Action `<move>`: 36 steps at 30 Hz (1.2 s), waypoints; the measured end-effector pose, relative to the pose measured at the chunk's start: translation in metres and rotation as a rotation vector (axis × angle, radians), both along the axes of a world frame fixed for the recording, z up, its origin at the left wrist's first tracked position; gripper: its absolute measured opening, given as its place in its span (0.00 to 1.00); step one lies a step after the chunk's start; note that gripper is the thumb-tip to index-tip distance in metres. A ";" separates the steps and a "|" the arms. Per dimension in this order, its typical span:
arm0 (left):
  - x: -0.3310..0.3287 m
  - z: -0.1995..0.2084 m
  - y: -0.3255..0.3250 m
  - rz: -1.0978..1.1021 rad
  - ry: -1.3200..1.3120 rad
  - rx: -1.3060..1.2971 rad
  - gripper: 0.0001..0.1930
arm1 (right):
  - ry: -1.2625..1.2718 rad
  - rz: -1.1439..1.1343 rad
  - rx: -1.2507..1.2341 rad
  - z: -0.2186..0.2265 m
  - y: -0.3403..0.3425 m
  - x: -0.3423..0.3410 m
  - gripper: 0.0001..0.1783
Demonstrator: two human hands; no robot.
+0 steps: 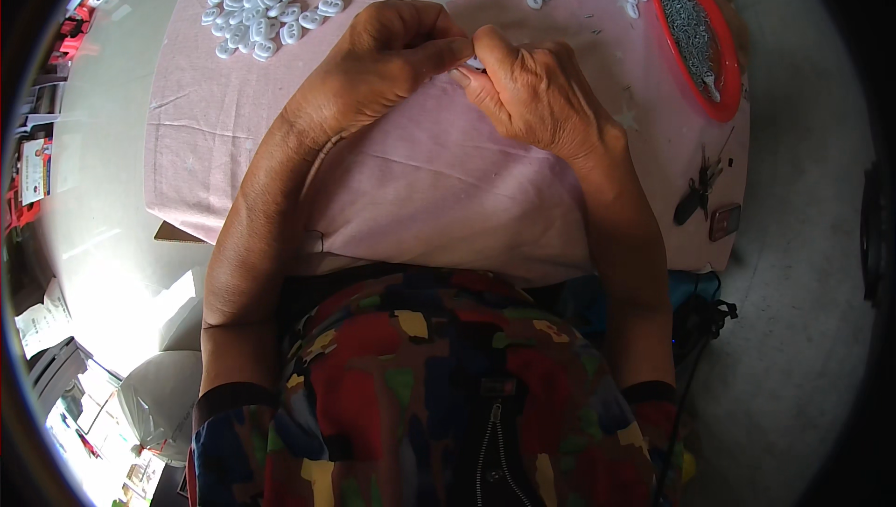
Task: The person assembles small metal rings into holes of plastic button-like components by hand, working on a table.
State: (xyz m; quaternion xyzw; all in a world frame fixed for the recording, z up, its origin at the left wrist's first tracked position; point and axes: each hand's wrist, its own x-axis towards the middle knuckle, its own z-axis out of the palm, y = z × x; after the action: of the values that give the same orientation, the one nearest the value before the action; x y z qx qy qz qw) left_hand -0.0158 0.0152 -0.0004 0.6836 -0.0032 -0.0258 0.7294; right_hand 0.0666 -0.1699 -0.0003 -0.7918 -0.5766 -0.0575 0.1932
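Together, left hand (pixel 383 59), right hand (pixel 532 91), pinching white piece (pixel 475 63)

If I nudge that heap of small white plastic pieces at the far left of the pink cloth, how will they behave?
The white pieces look small, flat and oval, so they would probably slide and scatter rather than roll. They seem light and rigid. The pink cloth may grip them somewhat, and it could wrinkle under a push.

A table with a pink cloth (pixel 448 190) fills the upper middle of the frame. Pale grey floor (pixel 793 339) lies around it, shining bright at the lower left.
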 end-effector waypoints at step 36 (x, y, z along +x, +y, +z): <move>0.001 0.011 0.001 0.060 -0.009 -0.061 0.12 | -0.102 0.039 0.406 0.014 -0.004 0.014 0.16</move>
State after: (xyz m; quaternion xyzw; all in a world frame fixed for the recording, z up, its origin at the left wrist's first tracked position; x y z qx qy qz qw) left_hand -0.0148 0.0161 0.0108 0.6609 0.0133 -0.0006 0.7504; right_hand 0.0807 -0.1739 0.0132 -0.7213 -0.5774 -0.2087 0.3205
